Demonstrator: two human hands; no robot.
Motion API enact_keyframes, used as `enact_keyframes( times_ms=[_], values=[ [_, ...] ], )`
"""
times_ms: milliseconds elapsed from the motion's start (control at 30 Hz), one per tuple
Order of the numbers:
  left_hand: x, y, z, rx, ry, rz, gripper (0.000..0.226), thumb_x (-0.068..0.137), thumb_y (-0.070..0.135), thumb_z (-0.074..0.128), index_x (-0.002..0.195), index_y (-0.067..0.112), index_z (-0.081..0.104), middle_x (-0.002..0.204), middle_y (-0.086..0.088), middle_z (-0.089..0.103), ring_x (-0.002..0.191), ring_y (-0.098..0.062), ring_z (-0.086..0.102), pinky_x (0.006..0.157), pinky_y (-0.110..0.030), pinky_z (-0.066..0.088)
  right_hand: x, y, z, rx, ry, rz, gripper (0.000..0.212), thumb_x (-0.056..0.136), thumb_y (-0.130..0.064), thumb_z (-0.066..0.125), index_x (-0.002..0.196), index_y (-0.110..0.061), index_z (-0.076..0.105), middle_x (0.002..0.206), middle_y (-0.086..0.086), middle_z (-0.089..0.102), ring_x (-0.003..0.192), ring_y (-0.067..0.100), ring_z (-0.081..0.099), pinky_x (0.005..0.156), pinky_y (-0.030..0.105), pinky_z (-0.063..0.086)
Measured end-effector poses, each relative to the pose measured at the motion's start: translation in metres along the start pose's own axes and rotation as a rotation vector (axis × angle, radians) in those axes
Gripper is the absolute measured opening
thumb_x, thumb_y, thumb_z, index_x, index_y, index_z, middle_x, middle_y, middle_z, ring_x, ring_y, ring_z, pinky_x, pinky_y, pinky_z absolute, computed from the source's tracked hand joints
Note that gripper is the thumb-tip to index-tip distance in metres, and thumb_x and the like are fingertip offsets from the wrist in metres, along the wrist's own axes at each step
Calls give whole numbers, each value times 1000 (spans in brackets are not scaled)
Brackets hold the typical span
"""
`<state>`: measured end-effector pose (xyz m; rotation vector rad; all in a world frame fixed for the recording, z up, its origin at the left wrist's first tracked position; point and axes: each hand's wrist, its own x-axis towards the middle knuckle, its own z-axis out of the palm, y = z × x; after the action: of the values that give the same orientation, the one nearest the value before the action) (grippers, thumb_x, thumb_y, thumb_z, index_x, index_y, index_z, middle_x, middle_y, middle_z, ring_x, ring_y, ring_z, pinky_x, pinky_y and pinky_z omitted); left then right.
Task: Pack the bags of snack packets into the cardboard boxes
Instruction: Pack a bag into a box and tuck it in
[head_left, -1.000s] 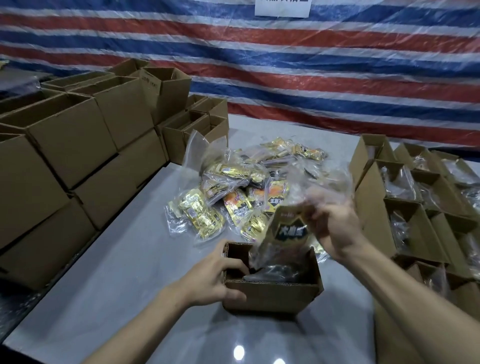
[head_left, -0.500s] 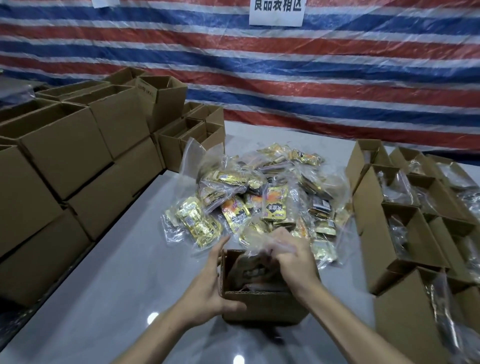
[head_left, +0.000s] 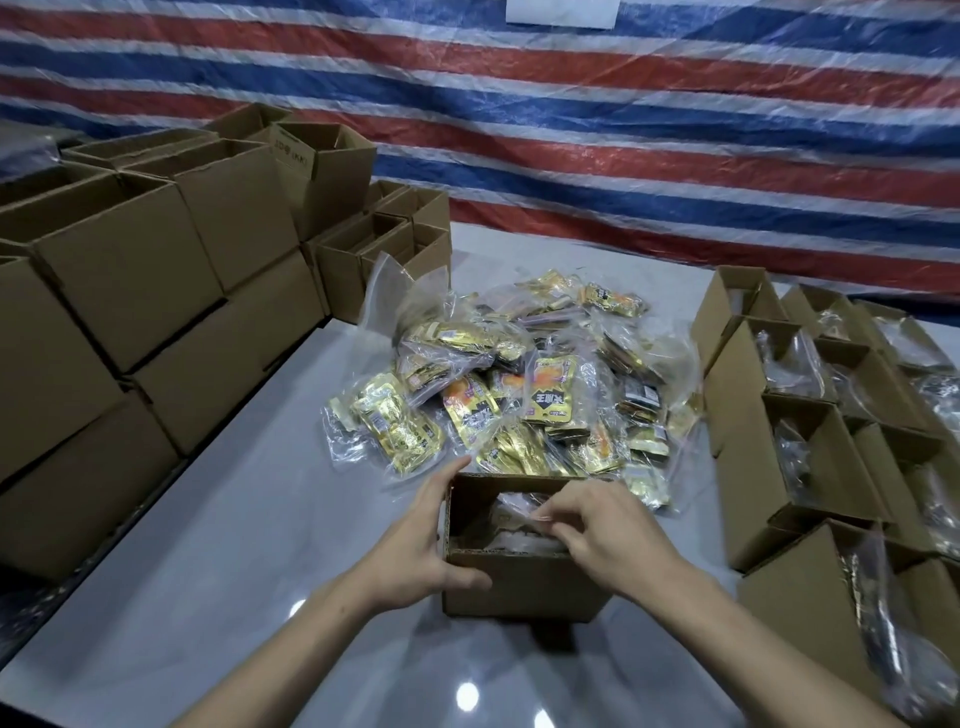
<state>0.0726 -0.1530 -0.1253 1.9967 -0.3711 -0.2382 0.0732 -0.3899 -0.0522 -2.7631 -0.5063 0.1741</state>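
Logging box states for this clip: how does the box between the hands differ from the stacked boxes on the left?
The box between the hands stands alone near the table's front edge; the stacked boxes sit piled in tiers. It is smaller and holds a clear bag; theirs show no contents from here. Both are brown cardboard, tops open.

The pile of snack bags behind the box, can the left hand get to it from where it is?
Probably yes. The left hand grips the small box, and the pile of snack bags lies just beyond it on the table, nothing between.
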Motion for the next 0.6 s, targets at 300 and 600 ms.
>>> enact_keyframes(
  times_ms=[300,600],
  values=[
    [7,-2,-2,-58,-1,-5,119,53,44,94,145,57,19,152,27,23,141,-5,33,111,-41,42,-20,-8,-7,-101,-248,-88,63,98,-60,9,101,-29,64,120,-7,58,120,13,48,108,37,30],
    [8,-5,-2,-48,-23,12,119,51,39,97,144,52,24,142,20,43,129,-3,48,105,-35,46,-24,-14,-3,-35,-284,-31,45,101,-57,18,95,-33,55,106,1,66,105,21,55,99,45,31]
  ],
)
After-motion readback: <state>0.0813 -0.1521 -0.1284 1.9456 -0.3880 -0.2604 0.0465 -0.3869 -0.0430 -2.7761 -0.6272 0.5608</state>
